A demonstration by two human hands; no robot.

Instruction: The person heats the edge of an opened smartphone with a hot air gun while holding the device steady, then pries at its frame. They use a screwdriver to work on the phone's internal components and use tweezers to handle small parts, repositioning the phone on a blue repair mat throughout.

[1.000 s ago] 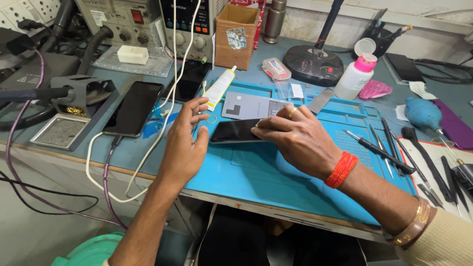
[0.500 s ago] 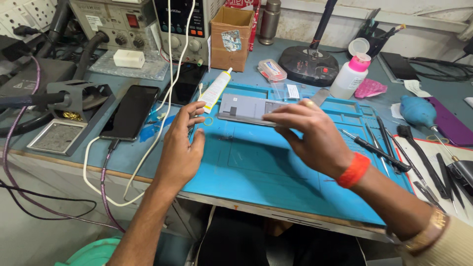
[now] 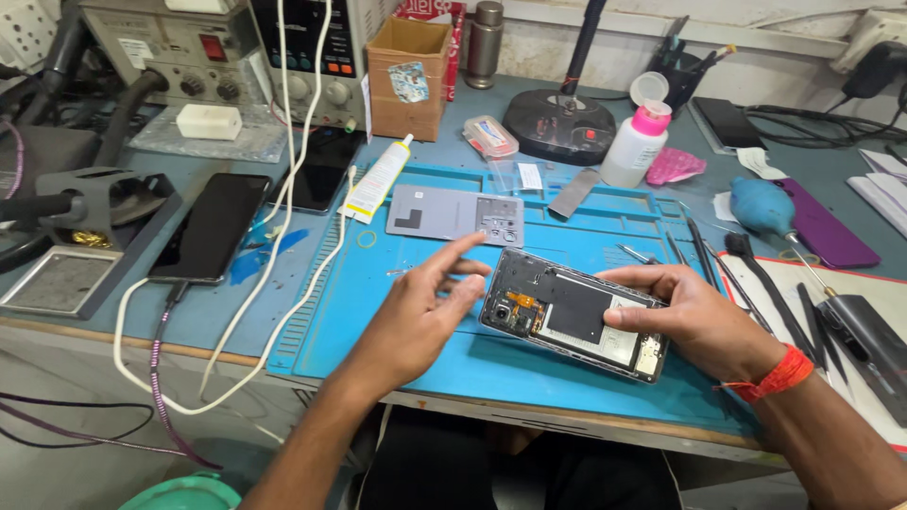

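Now the right hand (image 3: 694, 316) grips an opened phone (image 3: 574, 314) by its right end, thumb laid on the exposed inside and the other fingers (image 3: 635, 275) curled over the far edge, so that the phone is pinched between them. The phone lies back-side up, its rear cover off, showing a dark shield, an orange flex strip near the camera end and a pale board at the right end. It rests low over the blue work mat (image 3: 416, 349) on the bench (image 3: 236, 321), slightly tilted, near the mat's front right part.

The left hand (image 3: 416, 316) hovers just beside the phone's left end, holding nothing; its fingers are loosely spread, the index stretched forward and the thumb close to the phone's camera corner. Whether the thumb touches the frame cannot be told.

Behind the hands a grey back cover (image 3: 453, 213) lies flat on the mat, and a white glue tube (image 3: 376, 179) lies slanted at the mat's far left corner. A black phone (image 3: 210, 227) lies on the bench to the left, plugged into a cable. A white bottle with a pink cap (image 3: 635, 144) stands at the back.
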